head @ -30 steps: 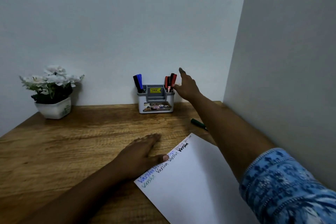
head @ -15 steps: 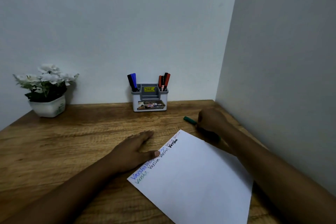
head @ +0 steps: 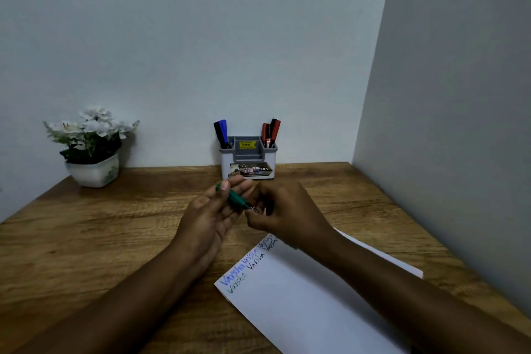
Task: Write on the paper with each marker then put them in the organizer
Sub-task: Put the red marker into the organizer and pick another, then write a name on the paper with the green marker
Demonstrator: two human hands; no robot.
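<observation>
Supervisor: Left side?
Inspector: Flower pot (head: 92, 171) at the wall. Left hand (head: 208, 217), above the table (head: 86, 238), grasps the green marker (head: 237, 199) between thumb and fingers, nib end pointing right.
Supervisor: Organizer (head: 248, 165)?
Inspector: Against the back wall, just behind the hands; markers (head: 221, 132) stand in both end compartments.
Supervisor: Right hand (head: 288, 211)?
Inspector: Curled at the nib end; whether it grips anything, cannot tell. Paper (head: 316, 302) lies on the table beneath its forearm, writing along the upper edge.
</observation>
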